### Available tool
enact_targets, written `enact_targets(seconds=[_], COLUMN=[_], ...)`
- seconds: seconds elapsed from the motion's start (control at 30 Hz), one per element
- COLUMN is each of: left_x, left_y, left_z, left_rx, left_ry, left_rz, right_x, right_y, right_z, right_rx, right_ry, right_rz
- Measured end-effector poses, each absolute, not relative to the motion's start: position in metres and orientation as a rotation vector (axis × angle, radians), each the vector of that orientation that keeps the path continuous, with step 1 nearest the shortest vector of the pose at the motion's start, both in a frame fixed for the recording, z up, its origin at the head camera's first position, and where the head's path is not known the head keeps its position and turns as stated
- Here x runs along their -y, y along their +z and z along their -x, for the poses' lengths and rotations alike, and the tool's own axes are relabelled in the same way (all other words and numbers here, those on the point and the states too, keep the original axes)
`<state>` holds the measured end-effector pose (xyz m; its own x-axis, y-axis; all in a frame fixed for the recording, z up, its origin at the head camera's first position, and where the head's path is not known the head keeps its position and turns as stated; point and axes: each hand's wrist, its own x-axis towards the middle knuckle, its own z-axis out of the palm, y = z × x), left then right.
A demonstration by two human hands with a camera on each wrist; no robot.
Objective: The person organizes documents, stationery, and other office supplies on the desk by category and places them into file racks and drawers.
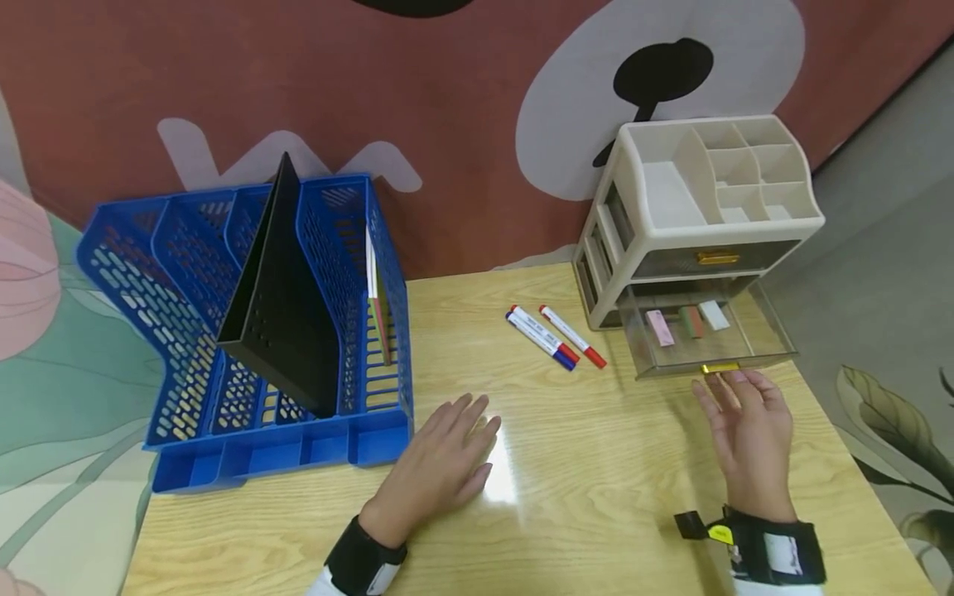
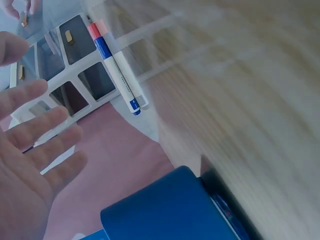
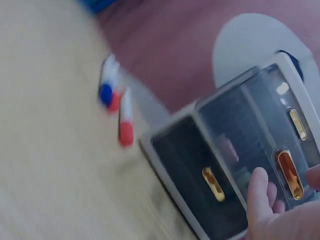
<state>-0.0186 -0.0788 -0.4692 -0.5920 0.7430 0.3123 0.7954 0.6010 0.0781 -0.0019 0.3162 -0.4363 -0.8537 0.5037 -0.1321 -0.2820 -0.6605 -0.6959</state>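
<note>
My right hand (image 1: 749, 434) is palm up at the front of a pulled-out clear drawer (image 1: 768, 327), its fingertips right at the gold handle (image 1: 720, 367). In the right wrist view, its fingers (image 3: 258, 192) are extended beside the handle (image 3: 290, 174). Inside the drawer lie a small pink block (image 1: 659, 328), a green-and-brown block (image 1: 691, 322) and a white block (image 1: 714, 314). The drawer belongs to a white desktop organizer (image 1: 641, 240). My left hand (image 1: 440, 459), fingers spread and holding nothing, is over the table (image 1: 566, 463), beside a blue file rack (image 1: 383, 439).
Three markers, including a red-capped one (image 1: 572, 336) and a blue-capped one (image 1: 540, 338), lie between rack and organizer. A black folder (image 1: 286, 323) leans in the rack, with thin booklets (image 1: 373, 273) in its right slot. A patterned cloth (image 1: 462, 215) hangs behind the table.
</note>
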Motion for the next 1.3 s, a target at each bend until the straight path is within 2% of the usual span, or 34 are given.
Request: enact_targets(seconds=[0.2, 0.5, 1.3], left_x=[0.083, 0.085, 0.092], left_y=[-0.468, -0.471, -0.471], left_z=[0.017, 0.015, 0.013], left_rx=[2.599, 2.622, 2.665], left_ry=[-0.293, -0.306, -0.357], left_rz=[1.319, 1.325, 1.247], right_x=[-0.319, -0.318, -0.330], right_y=[-0.439, -0.433, -0.422], right_z=[0.002, 0.016, 0.085], right_rx=[0.691, 0.713, 0.879], right_ry=[2.781, 2.735, 2.767], right_rz=[0.350, 0.411, 0.417])
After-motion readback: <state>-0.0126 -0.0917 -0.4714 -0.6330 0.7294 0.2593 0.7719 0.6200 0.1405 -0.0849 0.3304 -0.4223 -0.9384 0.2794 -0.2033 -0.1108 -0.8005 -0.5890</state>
